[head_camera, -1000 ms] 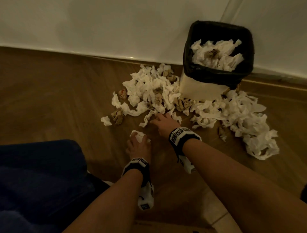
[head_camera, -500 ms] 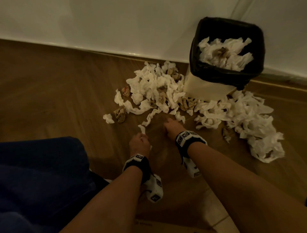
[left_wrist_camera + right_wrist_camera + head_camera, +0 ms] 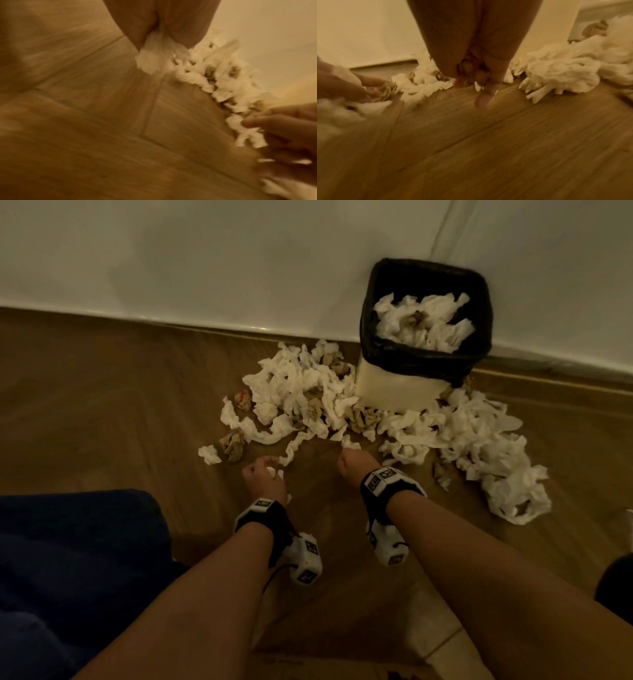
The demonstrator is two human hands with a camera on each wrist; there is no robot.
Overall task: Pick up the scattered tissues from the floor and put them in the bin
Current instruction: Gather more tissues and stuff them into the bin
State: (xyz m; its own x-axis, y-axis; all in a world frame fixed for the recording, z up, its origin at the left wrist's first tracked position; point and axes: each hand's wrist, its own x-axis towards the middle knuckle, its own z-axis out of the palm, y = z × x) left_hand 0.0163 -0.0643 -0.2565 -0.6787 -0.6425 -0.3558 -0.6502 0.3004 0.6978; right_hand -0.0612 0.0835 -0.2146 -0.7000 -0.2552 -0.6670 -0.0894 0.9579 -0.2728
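Crumpled white and brown tissues lie in a heap (image 3: 301,395) left of the bin and another heap (image 3: 479,440) to its right. The bin (image 3: 397,388) is white with a black liner, stands against the wall and holds tissues. My left hand (image 3: 265,474) hovers at the left heap's near edge and grips a white tissue wad (image 3: 154,56). My right hand (image 3: 352,463) is low over the floor in front of the bin, fingers curled, pinching a small white tissue (image 3: 478,86); the left wrist view shows the same pinch (image 3: 240,127).
A white wall and skirting (image 3: 205,326) run behind the bin. A dark blue cloth (image 3: 75,559) fills the lower left. A lone white tissue (image 3: 209,455) and a brown wad (image 3: 233,445) lie at the heap's left end. Bare wood floor (image 3: 102,405) spreads to the left.
My right hand went from lying flat on the heap to curled fingers and drew back slightly. My left hand moved forward toward the heap's edge, still gripping its tissue.
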